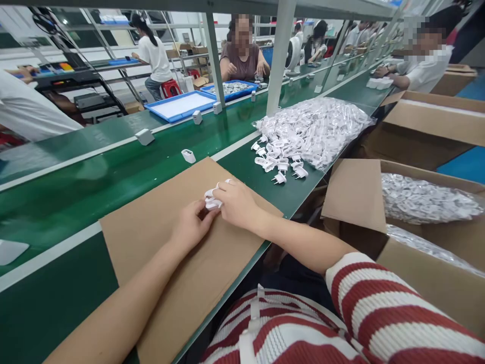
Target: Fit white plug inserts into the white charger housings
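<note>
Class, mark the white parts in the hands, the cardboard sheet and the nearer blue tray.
white parts (pixel 212 199), head view, middle of cluster
cardboard sheet (pixel 151 227), head view, bare surface
nearer blue tray (pixel 191 113), head view, near rim

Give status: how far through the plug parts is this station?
Done: a few white housings sit spaced along the belt, possibly finished units. In hand: left hand and right hand pinch white plug pieces over the cardboard sheet. Left: most of it, judging by the big bagged pile, loose plugs beside it, and more bags in the carton.
</note>
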Motion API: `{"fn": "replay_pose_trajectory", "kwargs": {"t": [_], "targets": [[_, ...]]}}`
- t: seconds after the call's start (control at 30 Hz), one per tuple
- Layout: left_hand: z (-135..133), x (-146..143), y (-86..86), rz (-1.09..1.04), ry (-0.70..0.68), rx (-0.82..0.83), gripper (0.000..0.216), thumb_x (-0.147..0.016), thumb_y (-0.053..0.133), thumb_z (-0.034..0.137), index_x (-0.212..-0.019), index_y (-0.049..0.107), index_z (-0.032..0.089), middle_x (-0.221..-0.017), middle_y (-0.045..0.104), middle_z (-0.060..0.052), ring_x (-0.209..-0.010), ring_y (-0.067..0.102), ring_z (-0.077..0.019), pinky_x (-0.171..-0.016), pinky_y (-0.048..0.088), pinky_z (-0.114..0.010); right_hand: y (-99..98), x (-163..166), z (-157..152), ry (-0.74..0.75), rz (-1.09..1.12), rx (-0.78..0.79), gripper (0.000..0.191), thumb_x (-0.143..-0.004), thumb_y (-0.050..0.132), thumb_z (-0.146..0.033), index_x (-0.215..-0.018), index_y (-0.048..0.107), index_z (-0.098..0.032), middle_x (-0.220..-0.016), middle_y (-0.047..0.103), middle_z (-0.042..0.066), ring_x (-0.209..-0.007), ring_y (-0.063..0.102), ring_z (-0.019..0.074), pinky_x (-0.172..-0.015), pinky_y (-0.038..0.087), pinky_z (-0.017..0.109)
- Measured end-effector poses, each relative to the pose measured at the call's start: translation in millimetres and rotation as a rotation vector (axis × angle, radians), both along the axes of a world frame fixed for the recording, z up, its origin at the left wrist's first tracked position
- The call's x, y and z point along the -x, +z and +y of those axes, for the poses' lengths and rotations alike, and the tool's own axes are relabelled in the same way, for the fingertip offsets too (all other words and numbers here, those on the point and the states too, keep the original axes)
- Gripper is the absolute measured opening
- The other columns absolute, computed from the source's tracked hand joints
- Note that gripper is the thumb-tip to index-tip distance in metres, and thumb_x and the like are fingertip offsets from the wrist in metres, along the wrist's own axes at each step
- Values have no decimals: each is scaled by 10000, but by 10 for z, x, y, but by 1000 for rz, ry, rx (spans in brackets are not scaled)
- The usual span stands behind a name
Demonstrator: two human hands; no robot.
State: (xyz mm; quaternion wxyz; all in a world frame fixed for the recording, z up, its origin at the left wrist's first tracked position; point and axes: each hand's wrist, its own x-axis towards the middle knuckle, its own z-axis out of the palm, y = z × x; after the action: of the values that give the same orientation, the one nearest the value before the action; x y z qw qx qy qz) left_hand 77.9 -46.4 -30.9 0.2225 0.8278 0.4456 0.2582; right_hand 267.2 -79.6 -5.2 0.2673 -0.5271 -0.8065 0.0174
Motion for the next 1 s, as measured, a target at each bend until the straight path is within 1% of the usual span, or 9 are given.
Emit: {"fn": "replay_pose_trajectory", "kwargs": {"t": [0.1, 0.2, 0.37, 0.43, 0.53, 0.63, 0.8, 0.93, 1.0], "targets": [[13, -15, -39, -185, -12, 131, 379, -901, 684, 559, -979, 694, 188, -804, 637, -35, -677, 525, -191, -634, 409, -319, -52, -19, 29, -6, 4, -34, 392, -919, 504, -27, -1211, 706, -193, -1012, 686, 76, -920, 522, 241, -792, 385, 357], [19, -24, -53, -237, -11, 148, 414, -910, 687, 561, -1104, 702, 196, -873, 652, -36, -680, 519, -179, -643, 420, -313, -125, -28, 48, -7, -22, -91, 329, -951, 509, -56, -1173, 701, -204, -1023, 679, 84, -956, 524, 246, -817, 383, 358], [50, 0, -4, 18, -79, -92, 345, -986, 570, 491, -833, 623, 186, -775, 612, -49, -721, 541, -207, -663, 390, -340, -170, -5, 47, 9, -29, -121, 321, -978, 489, -77, -1194, 688, -205, -1030, 668, 94, -974, 525, 253, -841, 377, 368], [68, 18, 14, 150, -74, -187, 366, -998, 532, 487, -785, 574, 193, -766, 606, -64, -774, 557, -235, -660, 368, -352, -151, 14, 37, 10, -17, -91, 317, -975, 487, -79, -1184, 690, -204, -1028, 663, 97, -972, 527, 257, -838, 375, 370], [86, 40, 13, 237, -72, -220, 371, -1003, 513, 484, -770, 555, 199, -802, 618, -81, -812, 564, -251, -635, 338, -353, -109, 27, 29, -14, 26, -28, 323, -947, 506, -71, -1168, 699, -206, -1018, 651, 98, -953, 536, 259, -815, 375, 366], [92, 46, -20, 144, -93, -171, 371, -996, 534, 497, -783, 577, 195, -790, 607, -73, -778, 549, -237, -655, 367, -347, -76, -19, 57, -25, 69, 52, 364, -899, 530, -46, -1178, 707, -197, -1025, 649, 93, -935, 552, 252, -795, 390, 356], [86, 28, -68, -93, -94, 34, 404, -977, 609, 575, -977, 709, 184, -841, 662, -53, -742, 564, -209, -696, 422, -335, -47, -203, 160, 152, 217, 159, 519, -853, 524, 15, -1284, 679, -228, -1121, 669, 52, -1016, 597, 203, -856, 439, 309], [69, 16, -49, -180, -118, 163, 452, -955, 650, 614, -1116, 733, 200, -984, 727, -55, -836, 615, -226, -747, 457, -331, 3, -226, 191, 133, 167, 140, 477, -810, 537, 39, -1157, 725, -230, -1053, 730, 34, -1007, 605, 225, -846, 417, 317], [65, 14, -43, -178, -115, 166, 448, -959, 645, 614, -1100, 731, 198, -979, 727, -55, -836, 615, -228, -743, 454, -333, 39, -188, 184, 103, 110, 128, 421, -810, 544, 33, -1089, 723, -226, -986, 743, 29, -953, 609, 231, -805, 390, 316]]}}
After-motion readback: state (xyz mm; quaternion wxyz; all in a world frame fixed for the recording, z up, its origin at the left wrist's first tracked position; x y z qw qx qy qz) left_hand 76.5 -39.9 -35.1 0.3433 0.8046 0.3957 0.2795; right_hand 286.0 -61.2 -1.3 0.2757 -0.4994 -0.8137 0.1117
